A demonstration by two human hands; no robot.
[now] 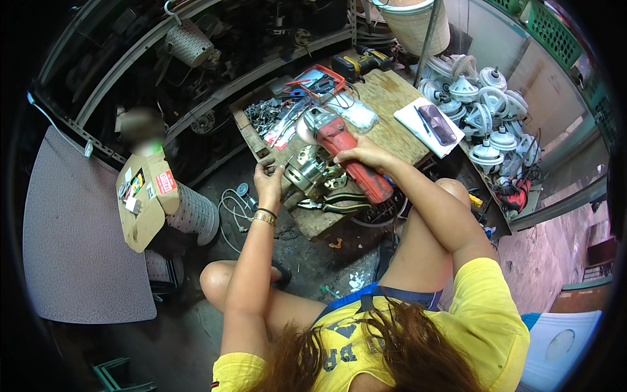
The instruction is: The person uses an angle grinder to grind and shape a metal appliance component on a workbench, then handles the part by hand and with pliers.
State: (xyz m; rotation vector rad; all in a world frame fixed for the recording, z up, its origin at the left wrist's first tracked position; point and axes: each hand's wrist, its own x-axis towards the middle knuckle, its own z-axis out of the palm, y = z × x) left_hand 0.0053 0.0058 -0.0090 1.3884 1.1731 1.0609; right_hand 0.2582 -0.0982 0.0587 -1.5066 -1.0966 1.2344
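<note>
My right hand [366, 155] is wrapped around the body of a red angle grinder [347, 155]. Its metal head and pale disc [304, 130] point up and left over the wooden workbench [392, 85]. Below the grinder's head sits a shiny brass-and-silver electric motor [308, 171], near the bench's front left corner. Just left of the motor is my left hand [268, 179], with bent fingers and the thumb drawn in; what they hold, if anything, I cannot make out. Pliers with dark handles [346, 204] lie at the bench edge below the motor.
Screws [266, 117], a red tray [321, 83] and a yellow-black drill [362, 63] are on the bench. A phone [436, 124] rests on white paper at right. White plastic parts [490, 104] are heaped beyond. An open cardboard box [145, 199] tops a perforated drum at left.
</note>
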